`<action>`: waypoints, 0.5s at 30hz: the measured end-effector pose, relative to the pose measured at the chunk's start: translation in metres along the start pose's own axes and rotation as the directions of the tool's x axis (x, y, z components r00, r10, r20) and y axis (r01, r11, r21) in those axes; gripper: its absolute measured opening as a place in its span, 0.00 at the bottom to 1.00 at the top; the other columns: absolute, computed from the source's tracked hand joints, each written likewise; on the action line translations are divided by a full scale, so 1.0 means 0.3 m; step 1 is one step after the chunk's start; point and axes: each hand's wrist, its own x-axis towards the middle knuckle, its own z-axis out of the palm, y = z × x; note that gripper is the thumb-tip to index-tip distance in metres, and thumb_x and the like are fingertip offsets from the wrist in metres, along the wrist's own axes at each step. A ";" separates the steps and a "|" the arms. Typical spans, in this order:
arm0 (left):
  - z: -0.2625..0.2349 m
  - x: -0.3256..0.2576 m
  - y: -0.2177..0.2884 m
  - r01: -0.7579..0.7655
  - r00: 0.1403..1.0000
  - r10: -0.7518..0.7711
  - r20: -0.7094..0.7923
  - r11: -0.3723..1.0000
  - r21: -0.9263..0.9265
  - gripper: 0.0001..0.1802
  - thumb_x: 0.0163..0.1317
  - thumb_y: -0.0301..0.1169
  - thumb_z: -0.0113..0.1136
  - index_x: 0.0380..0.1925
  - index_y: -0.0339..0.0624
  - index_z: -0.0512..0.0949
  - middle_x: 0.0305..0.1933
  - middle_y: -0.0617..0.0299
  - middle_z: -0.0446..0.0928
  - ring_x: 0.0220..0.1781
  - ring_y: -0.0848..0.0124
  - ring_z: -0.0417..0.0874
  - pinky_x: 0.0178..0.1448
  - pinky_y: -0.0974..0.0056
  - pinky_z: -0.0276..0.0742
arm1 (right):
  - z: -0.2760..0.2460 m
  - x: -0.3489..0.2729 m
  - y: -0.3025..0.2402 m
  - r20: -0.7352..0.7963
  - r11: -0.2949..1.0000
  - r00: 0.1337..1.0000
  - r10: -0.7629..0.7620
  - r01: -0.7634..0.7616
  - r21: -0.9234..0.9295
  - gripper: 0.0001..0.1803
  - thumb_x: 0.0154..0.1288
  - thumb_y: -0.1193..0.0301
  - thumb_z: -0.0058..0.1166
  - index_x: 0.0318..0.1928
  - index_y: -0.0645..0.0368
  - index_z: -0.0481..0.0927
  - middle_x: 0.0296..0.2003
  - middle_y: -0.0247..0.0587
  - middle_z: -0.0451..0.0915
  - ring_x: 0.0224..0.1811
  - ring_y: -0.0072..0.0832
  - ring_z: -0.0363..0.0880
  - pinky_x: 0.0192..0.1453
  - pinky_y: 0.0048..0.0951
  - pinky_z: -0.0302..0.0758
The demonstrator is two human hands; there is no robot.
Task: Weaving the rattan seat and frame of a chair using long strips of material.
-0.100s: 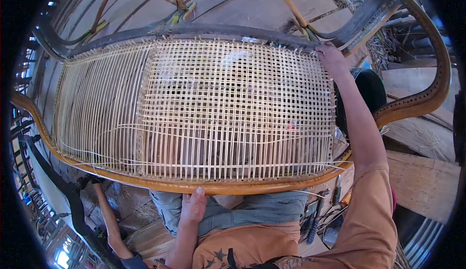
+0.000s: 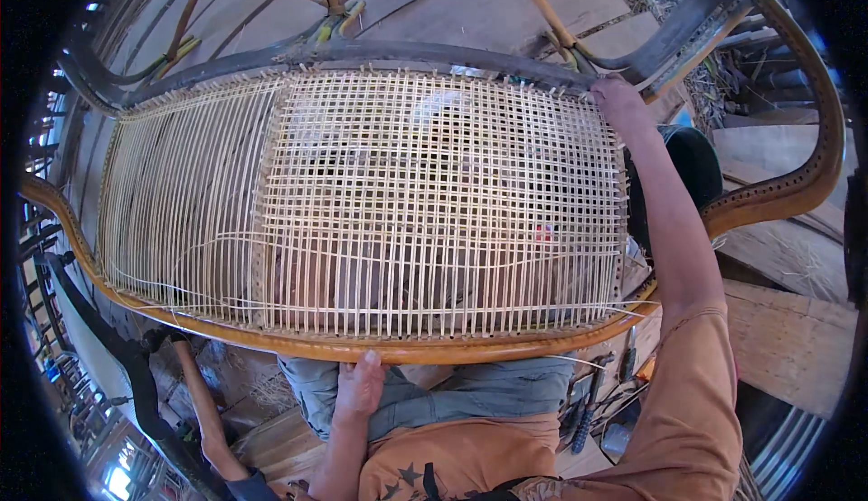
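Across my lap lies a bench frame of bent wood or rattan, with an orange-brown front rail [image 2: 452,349] and a dark back rail [image 2: 380,52]. Pale cane webbing [image 2: 434,166] spans it. To the right of a divider, the far part is woven in a square grid, while near me strands run mostly front to back. Left of the divider are front-to-back strands [image 2: 185,193]. My left hand [image 2: 362,385] grips the front rail, thumb on top, fingers hidden beneath. At the far right corner my right hand [image 2: 622,108] is closed over the back rail, its fingertips partly hidden.
Another person's arm [image 2: 201,397] reaches to a dark frame [image 2: 136,383] at lower left. Curved arms with drilled holes [image 2: 818,139] rise at the right. Hand tools [image 2: 588,406] lie beside my right leg. A dark green round container [image 2: 692,166] stands beyond my right forearm, near wooden boards [image 2: 796,338].
The frame and my right arm have shifted very slightly, almost too little to see. Both hands keep the same hold.
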 end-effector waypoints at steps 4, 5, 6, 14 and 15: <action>-0.004 0.003 -0.005 0.005 0.999 -0.005 -0.040 1.000 -0.002 0.32 0.56 0.32 0.62 0.60 0.48 0.61 0.57 0.66 0.69 0.61 0.67 0.68 0.67 0.55 0.62 | -0.016 0.012 0.034 0.042 0.989 0.988 -0.147 0.148 -0.011 0.09 0.60 0.70 0.49 0.35 0.61 0.80 0.37 0.50 0.79 0.44 0.46 0.75 0.51 0.40 0.71; -0.001 0.001 -0.004 -0.037 0.999 0.037 -0.005 0.999 -0.005 0.32 0.56 0.32 0.62 0.61 0.48 0.60 0.57 0.66 0.69 0.62 0.67 0.68 0.67 0.55 0.62 | -0.017 0.007 0.027 0.016 0.990 0.990 -0.142 0.142 0.016 0.08 0.60 0.70 0.49 0.34 0.60 0.80 0.36 0.49 0.78 0.44 0.46 0.75 0.50 0.40 0.71; -0.011 -0.001 -0.007 -0.034 0.999 0.033 -0.009 0.999 -0.007 0.32 0.56 0.32 0.62 0.61 0.48 0.60 0.57 0.66 0.69 0.62 0.67 0.68 0.67 0.55 0.62 | -0.025 0.008 0.022 0.022 0.990 0.989 -0.144 0.144 0.016 0.08 0.60 0.70 0.49 0.34 0.60 0.80 0.36 0.49 0.78 0.44 0.46 0.75 0.50 0.40 0.71; -0.019 -0.002 -0.005 0.036 0.997 -0.043 -0.066 0.994 -0.102 0.33 0.52 0.28 0.66 0.58 0.48 0.63 0.55 0.67 0.70 0.59 0.69 0.70 0.65 0.59 0.63 | -0.003 0.038 0.076 0.153 0.983 0.979 -0.132 0.149 -0.109 0.08 0.59 0.72 0.50 0.39 0.57 0.79 0.36 0.50 0.78 0.42 0.45 0.77 0.48 0.38 0.72; -0.017 0.000 -0.001 0.038 0.997 -0.045 -0.067 0.994 -0.101 0.33 0.52 0.28 0.66 0.58 0.48 0.63 0.55 0.67 0.70 0.59 0.69 0.70 0.65 0.59 0.63 | -0.033 0.033 0.031 0.155 0.983 0.979 -0.131 0.148 -0.108 0.08 0.59 0.72 0.50 0.39 0.57 0.79 0.36 0.50 0.78 0.42 0.45 0.77 0.48 0.38 0.72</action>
